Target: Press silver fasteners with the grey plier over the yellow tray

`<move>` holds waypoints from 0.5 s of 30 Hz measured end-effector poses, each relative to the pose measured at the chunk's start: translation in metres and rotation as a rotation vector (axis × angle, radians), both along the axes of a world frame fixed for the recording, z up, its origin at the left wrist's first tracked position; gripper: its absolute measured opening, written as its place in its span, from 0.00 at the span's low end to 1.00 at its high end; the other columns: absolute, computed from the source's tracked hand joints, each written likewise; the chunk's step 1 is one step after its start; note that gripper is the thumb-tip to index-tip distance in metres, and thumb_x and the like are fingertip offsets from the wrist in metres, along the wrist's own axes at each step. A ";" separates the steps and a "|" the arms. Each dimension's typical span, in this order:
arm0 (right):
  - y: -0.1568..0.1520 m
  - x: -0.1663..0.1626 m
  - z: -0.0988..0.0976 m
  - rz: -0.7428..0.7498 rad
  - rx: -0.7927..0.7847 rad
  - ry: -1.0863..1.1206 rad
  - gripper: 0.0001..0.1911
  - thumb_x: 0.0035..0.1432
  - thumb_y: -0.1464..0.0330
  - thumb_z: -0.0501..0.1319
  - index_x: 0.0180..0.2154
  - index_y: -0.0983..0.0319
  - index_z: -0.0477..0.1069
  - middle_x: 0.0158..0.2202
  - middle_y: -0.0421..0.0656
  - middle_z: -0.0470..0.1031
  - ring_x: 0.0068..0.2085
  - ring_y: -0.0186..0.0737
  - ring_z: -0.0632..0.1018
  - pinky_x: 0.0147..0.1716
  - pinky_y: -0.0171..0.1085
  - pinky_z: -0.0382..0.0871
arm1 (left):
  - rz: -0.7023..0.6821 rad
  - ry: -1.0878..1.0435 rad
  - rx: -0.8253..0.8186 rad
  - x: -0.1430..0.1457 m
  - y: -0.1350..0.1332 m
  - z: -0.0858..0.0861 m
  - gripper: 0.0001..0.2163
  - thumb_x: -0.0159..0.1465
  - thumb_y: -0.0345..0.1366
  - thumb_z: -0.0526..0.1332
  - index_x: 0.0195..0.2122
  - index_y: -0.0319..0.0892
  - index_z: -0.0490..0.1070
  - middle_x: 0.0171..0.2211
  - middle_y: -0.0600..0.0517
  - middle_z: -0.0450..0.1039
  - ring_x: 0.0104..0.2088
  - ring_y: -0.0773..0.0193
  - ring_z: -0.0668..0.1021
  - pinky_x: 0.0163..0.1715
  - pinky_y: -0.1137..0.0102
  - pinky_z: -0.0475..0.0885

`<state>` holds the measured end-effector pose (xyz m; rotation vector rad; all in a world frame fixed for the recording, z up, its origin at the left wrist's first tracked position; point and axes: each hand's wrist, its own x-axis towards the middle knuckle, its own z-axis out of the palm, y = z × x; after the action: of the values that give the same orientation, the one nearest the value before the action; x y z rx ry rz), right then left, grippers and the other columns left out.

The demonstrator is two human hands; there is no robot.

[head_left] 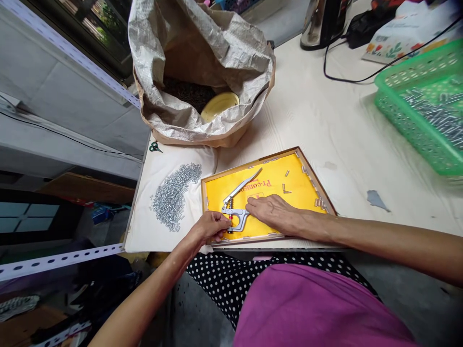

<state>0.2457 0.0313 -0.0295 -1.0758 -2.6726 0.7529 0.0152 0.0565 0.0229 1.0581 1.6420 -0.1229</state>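
A yellow tray with a wooden rim (311, 176) lies at the table's near edge. In it rests a metal hand press tool (238, 193), its long handle pointing up and away. My right hand (275, 212) lies over the tool's base, fingers curled on it. My left hand (211, 226) is pinched at the tool's jaw, where a small red-tipped part shows; what the fingers hold is too small to name. A few small metal pieces (320, 200) lie along the tray's right side.
A heap of small metal pieces (173, 193) lies on white cloth left of the tray. Behind it stands a paper sack (202, 67) holding a yellow bowl (220, 103). A green basket (427, 101) of metal parts sits at right, cables and small green scissors (155, 147) nearby.
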 end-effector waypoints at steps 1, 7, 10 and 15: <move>0.001 0.000 -0.001 0.007 0.013 -0.005 0.13 0.61 0.79 0.53 0.46 0.61 0.67 0.44 0.47 0.72 0.40 0.44 0.72 0.37 0.42 0.63 | 0.005 0.008 -0.004 0.001 0.000 0.000 0.14 0.52 0.42 0.71 0.22 0.39 0.68 0.13 0.59 0.65 0.14 0.74 0.66 0.16 0.77 0.61; 0.021 0.010 -0.003 -0.091 0.260 -0.051 0.32 0.56 0.53 0.67 0.56 0.63 0.65 0.63 0.58 0.62 0.60 0.61 0.64 0.52 0.54 0.61 | 0.034 -0.009 -0.011 0.001 -0.001 -0.001 0.14 0.52 0.40 0.71 0.22 0.39 0.68 0.13 0.58 0.66 0.14 0.74 0.67 0.17 0.77 0.63; 0.037 0.012 0.000 -0.138 0.294 -0.112 0.50 0.46 0.44 0.70 0.61 0.65 0.61 0.66 0.62 0.59 0.64 0.68 0.59 0.54 0.57 0.58 | 0.035 -0.001 -0.004 0.001 -0.001 -0.001 0.14 0.52 0.40 0.72 0.22 0.39 0.69 0.13 0.58 0.67 0.14 0.74 0.67 0.16 0.77 0.63; 0.044 0.009 0.008 -0.114 0.264 -0.187 0.44 0.49 0.46 0.67 0.58 0.69 0.66 0.52 0.58 0.73 0.51 0.60 0.69 0.51 0.55 0.57 | 0.026 0.011 -0.015 0.004 -0.002 0.000 0.15 0.53 0.41 0.72 0.21 0.39 0.68 0.13 0.59 0.66 0.13 0.74 0.66 0.16 0.77 0.63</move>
<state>0.2546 0.0757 -0.0217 -1.2669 -2.7311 0.2806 0.0191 0.0540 0.0225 1.0256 1.6620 -0.1240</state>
